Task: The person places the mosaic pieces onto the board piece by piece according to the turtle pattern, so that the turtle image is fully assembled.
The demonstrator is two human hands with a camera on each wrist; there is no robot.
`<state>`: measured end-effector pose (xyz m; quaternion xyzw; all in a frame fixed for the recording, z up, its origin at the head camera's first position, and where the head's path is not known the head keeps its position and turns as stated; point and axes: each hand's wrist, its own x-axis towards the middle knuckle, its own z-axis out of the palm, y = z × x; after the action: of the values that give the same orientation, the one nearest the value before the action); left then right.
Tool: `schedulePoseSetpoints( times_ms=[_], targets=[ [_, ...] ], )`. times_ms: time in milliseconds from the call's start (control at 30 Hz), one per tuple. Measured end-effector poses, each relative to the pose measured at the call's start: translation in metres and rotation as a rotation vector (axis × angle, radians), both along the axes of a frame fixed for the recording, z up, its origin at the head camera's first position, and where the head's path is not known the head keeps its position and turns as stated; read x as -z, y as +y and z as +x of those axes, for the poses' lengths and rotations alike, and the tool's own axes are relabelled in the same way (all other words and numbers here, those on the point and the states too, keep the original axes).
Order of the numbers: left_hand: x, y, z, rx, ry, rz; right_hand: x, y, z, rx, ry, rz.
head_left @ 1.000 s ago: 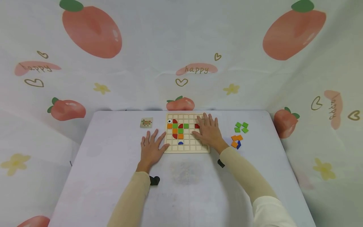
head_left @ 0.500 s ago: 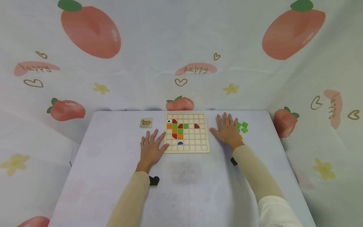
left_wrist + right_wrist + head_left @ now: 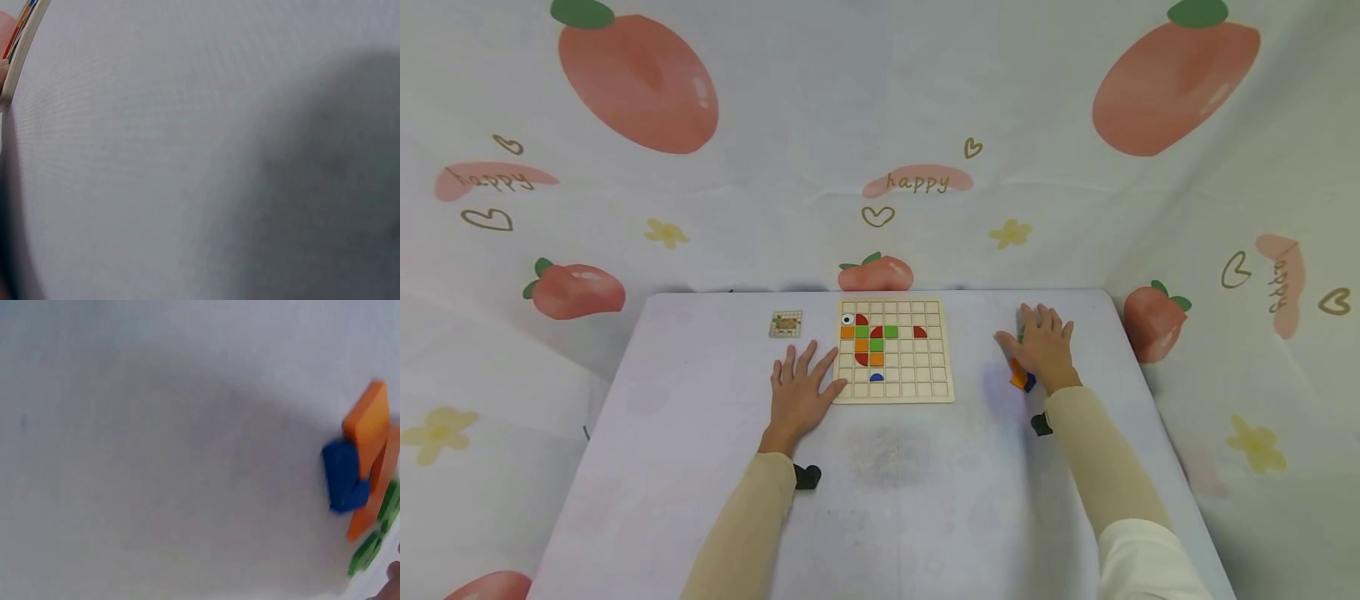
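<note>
My left hand point(image 3: 801, 396) rests with fingers spread at the left edge of a wooden grid board point(image 3: 925, 375), its thumb and index fingertips at the rim. On the board lie red, orange and green pieces, a round eye piece point(image 3: 847, 320), a blue half-round piece point(image 3: 877, 377) and a lone red quarter-round point(image 3: 920, 332). My right hand point(image 3: 1045, 346), fingers extended, hovers over the loose pieces at the right and hides most of the green ones. In the right wrist view, orange tiles point(image 3: 369, 422), blue pieces point(image 3: 341, 475) and green tiles point(image 3: 367, 552) lie beside its fingertip.
A small picture card point(image 3: 786, 324) lies left of the board on the white table point(image 3: 895, 517). Behind the table's back edge hangs a cloth point(image 3: 760, 167) printed with fruit and flowers, which also runs along both sides.
My right hand has moved right, from over the board to above the loose pieces. The red quarter-round it partly covered is now fully visible. My left hand has stayed in place.
</note>
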<state>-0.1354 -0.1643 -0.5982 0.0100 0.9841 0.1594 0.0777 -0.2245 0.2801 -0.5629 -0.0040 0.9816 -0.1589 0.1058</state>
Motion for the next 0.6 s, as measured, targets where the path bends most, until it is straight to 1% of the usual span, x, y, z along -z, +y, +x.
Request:
schedulePoseSetpoints(
  times_ms=[200, 400, 600],
  targets=[
    [0.0, -0.001, -0.001, 0.004, -0.001, -0.011, 0.0, 0.014, 0.006, 0.087, 0.006, -0.03],
    [0.001, 0.0, 0.0, -0.002, 0.004, 0.003, -0.002, 0.015, 0.011, 0.115, 0.041, -0.029],
    [0.002, 0.001, 0.0, -0.005, 0.016, 0.003, 0.002, 0.013, 0.01, 0.148, 0.064, -0.044]
  ],
)
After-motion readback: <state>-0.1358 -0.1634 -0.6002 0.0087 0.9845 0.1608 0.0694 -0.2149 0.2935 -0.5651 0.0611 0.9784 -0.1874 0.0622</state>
